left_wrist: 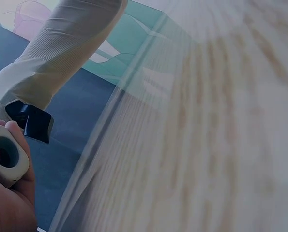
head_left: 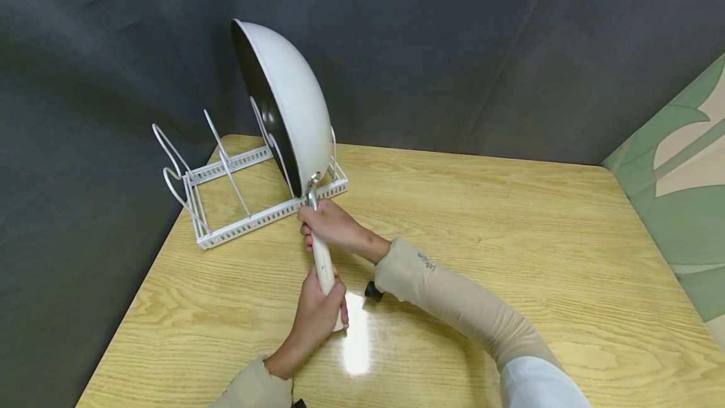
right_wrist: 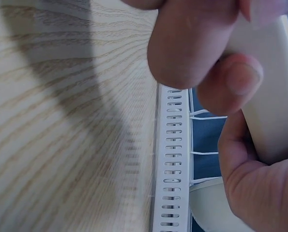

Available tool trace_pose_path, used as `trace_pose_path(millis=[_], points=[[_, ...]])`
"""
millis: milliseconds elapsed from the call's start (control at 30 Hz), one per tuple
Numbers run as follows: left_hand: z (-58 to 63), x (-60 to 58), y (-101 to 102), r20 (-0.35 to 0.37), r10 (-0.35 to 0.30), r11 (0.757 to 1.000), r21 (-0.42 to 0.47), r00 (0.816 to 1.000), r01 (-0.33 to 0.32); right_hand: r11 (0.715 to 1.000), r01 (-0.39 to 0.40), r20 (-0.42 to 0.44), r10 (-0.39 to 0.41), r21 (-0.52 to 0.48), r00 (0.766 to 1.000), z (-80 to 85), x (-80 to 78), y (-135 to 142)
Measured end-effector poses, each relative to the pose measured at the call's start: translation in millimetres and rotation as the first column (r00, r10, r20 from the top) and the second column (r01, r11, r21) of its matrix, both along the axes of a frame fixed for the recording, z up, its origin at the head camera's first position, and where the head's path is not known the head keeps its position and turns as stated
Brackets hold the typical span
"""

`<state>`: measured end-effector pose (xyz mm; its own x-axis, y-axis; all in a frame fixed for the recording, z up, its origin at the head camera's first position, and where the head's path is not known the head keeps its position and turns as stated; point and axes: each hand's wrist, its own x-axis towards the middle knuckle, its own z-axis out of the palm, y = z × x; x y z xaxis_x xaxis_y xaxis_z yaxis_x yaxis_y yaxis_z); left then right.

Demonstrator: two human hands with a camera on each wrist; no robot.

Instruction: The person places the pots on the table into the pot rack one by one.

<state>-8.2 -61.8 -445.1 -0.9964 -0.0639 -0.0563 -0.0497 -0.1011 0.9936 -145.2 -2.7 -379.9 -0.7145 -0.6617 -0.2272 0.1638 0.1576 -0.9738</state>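
Note:
A wok (head_left: 297, 93), white outside and dark inside, stands on its side in a white wire rack (head_left: 249, 224), its opening turned left. Its long cream handle (head_left: 323, 260) slants down toward the person. Near the wok's metal joint, my right hand (head_left: 334, 225) grips the handle. Lower down, my left hand (head_left: 320, 304) wraps around the handle's end. The hollow handle end (left_wrist: 19, 169) shows beside fingers in the left wrist view. In the right wrist view, curled fingers surround the handle (right_wrist: 272, 96), with the slotted rack rail (right_wrist: 171, 159) beyond.
The rack's other wire dividers (head_left: 218, 143) rise left of the wok. A wooden table (head_left: 510, 225) lies under everything, a dark curtain (head_left: 442, 49) hangs behind, and a green leaf-patterned panel (head_left: 685, 169) is at the right. A black device (head_left: 374, 291) sits under the right wrist.

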Motion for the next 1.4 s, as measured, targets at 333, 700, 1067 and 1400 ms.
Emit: trace_pose_path(millis=[333,700,1067,1400], points=[[0.8,1.2,0.1,0.025,0.004,1.0,-0.015,1.0,-0.004,1.0,0.002,0.035,-0.002,0.004,0.999,0.1,2.2,-1.9],[-0.7,3.1,0.8,0.038,-0.002,1.0,0.0,0.999,0.002,0.999,-0.033,0.067,0.035,-0.032,0.997,-2.8,1.1,0.3],[-0.7,2.6,-0.1,0.04,-0.014,1.0,-0.022,0.999,0.015,0.998,-0.03,0.094,0.034,-0.052,0.995,-5.4,-1.4,0.7],[1.2,3.1,-5.8,0.081,-0.092,0.995,-0.015,0.992,0.094,1.0,-0.021,0.059,0.021,-0.011,0.998,-7.5,-0.4,2.3]])
